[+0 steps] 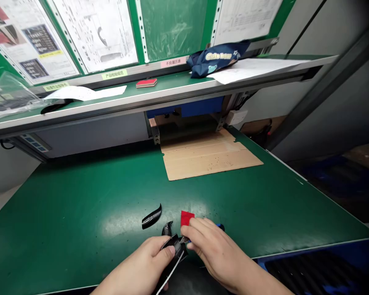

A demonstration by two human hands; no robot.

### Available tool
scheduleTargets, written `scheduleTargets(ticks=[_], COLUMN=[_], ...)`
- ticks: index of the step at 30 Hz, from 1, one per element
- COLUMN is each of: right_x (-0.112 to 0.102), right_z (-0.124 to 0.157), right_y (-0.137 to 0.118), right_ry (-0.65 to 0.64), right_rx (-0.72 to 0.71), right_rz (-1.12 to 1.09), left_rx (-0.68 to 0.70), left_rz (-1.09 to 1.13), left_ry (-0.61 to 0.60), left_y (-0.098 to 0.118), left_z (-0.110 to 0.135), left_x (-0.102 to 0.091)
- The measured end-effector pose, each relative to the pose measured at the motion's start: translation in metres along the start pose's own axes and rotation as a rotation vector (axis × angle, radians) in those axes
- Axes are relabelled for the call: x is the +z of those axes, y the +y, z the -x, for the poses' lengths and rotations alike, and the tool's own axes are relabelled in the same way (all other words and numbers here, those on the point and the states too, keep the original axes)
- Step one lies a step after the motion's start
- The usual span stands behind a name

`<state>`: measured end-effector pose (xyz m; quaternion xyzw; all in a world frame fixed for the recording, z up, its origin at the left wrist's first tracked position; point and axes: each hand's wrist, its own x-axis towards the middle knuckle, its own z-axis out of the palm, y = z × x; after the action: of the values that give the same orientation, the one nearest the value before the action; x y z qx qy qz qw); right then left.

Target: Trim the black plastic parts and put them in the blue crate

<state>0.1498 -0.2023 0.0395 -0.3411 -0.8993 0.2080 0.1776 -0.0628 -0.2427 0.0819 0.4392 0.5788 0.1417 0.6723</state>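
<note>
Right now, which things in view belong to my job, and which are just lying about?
Seemingly the job:
- black part in left grip
- blue-handled tool in right grip
- perhaps curved black piece, red piece

Seemingly lying about:
- cardboard sheet
- navy pouch
- red-topped block

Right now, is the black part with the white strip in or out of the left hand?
In: the left hand grips the black part, thumb lying over it.

Green bench (80, 196): flat cardboard (209, 157), two curved black pieces (152, 217), red piece (186, 218).
Shelf (174, 81): clear plastic bag (14, 98), papers (80, 94), red-topped block (146, 83), navy pouch (215, 61).
</note>
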Motion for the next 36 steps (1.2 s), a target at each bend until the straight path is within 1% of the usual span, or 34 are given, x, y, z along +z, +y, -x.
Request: scheduleTargets(ticks=[4, 5, 7, 10, 13, 15, 21, 23, 25, 28, 30, 31, 33, 34, 36], right_x=[-0.003, -0.003, -0.003, 0.0, 0.002, 0.004, 0.009, 0.01, 0.009, 0.005, 0.0, -0.001, -0.004, -0.004, -0.003], right_z=[-0.007, -0.008, -0.01, -0.012, -0.014, -0.015, -0.017, -0.017, -0.018, -0.018, -0.016, -0.015, -0.013, -0.011, -0.009], right_y=[0.003, 0.004, 0.004, 0.007, 0.012, 0.015, 0.024, 0.026, 0.029, 0.033, 0.036, 0.037, 0.037, 0.036, 0.035], right_ry=[-0.034, -0.035, -0.034, -0.028, -0.036, -0.05, -0.101, -0.13, -0.176, -0.271, -0.289, -0.277, -0.213, -0.174, -0.106], right_rx=[0.005, 0.011, 0.005, -0.028, -0.051, -0.059, -0.09, -0.093, -0.095, -0.088, -0.04, -0.008, 0.065, 0.096, 0.137], right_rz=[0.178, 0.206, 0.242, 0.255, 0.258, 0.262, 0.239, 0.19, 0.06, -0.322, -0.579, -0.665, -0.739, -0.723, -0.599], left_rx=[0.044, 0.072, 0.125, 0.143, 0.1, 0.096, 0.192, 0.212, 0.222, 0.245, 0.258, 0.258, 0.243, 0.229, 0.193], left_rz=[-0.048, -0.078, -0.156, -0.297, -0.4, -0.441, -0.517, -0.556, -0.593, -0.625, -0.619, -0.604, -0.543, -0.497, -0.386], left_ry=[-0.052, -0.051, -0.007, 0.062, 0.07, 0.071, 0.091, 0.088, 0.072, 0.061, 0.063, 0.067, 0.079, 0.088, 0.107], left_y=[0.006, 0.008, 0.012, 0.017, 0.022, 0.024, 0.032, 0.035, 0.038, 0.041, 0.041, 0.04, 0.036, 0.033, 0.027], left_z=[0.003, 0.003, 0.003, 0.002, 0.002, 0.001, -0.005, -0.006, -0.008, -0.009, -0.01, -0.01, -0.011, -0.011, -0.013], left_x=[0.0, 0.0, 0.0, -0.001, -0.002, -0.001, 0.001, 0.001, 0.002, 0.002, 0.002, 0.002, 0.001, 0.0, -0.001])
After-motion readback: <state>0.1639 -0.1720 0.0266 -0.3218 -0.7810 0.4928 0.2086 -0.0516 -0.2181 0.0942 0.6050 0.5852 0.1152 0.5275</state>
